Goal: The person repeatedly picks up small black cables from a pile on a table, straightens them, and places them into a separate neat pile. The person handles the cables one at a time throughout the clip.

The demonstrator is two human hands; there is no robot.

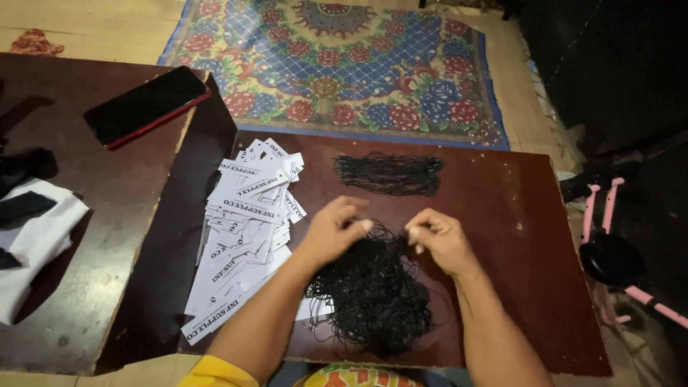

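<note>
My left hand (pixel 335 231) and my right hand (pixel 438 239) hover over a tangled heap of thin black string loops (pixel 373 297) on a dark brown board (pixel 516 215). Both pinch strands at the top of the heap, fingertips close together. A second, neater bundle of black strings (pixel 389 174) lies farther back on the board. To the left of my hands a pile of white paper tags with black print (pixel 247 229) is spread out.
A dark phone with a red edge (pixel 147 106) lies on a second brown table at left, beside white and black cloth (pixel 32 229). A patterned floral rug (pixel 337 64) covers the floor beyond. A pink and black frame (pixel 616 251) stands at right.
</note>
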